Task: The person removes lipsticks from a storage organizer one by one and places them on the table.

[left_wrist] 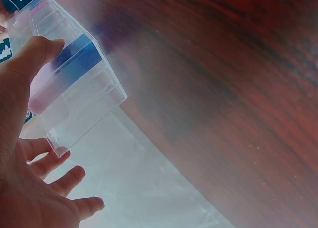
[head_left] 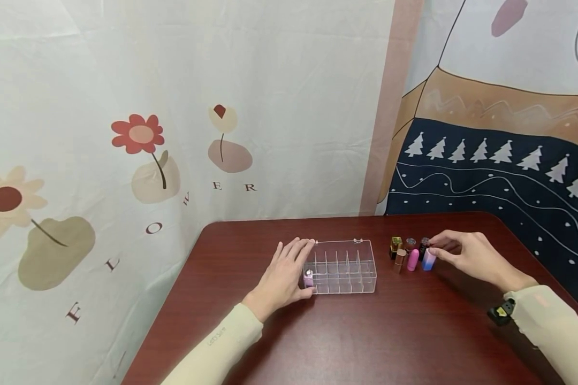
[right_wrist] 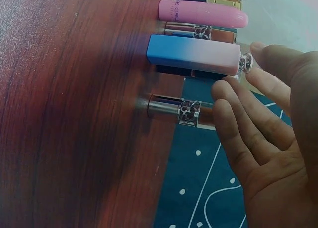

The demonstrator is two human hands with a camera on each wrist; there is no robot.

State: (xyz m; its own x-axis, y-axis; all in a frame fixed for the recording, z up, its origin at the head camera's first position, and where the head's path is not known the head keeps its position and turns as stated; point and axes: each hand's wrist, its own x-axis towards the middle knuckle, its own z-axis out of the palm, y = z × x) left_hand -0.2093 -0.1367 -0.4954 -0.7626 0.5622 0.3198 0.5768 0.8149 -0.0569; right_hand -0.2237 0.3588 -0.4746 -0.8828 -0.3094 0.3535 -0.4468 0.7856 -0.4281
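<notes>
A clear plastic lipstick organizer with small compartments stands on the table. My left hand holds it at its left end, thumb at the front and fingers toward the back. Inside, at the front left, stands a lavender lipstick tube; the left wrist view shows its blue part through the wall. My right hand pinches the silver knob on a blue-to-pink lipstick tube between thumb and index finger. That tube stands upright at the right front of a group of lipsticks, other fingers beside it.
Beside the tube stand a bright pink lipstick, a copper one, a black-and-gold one and darker ones behind. A silver-banded tube is near my right fingers. Printed cloth hangs behind the brown table.
</notes>
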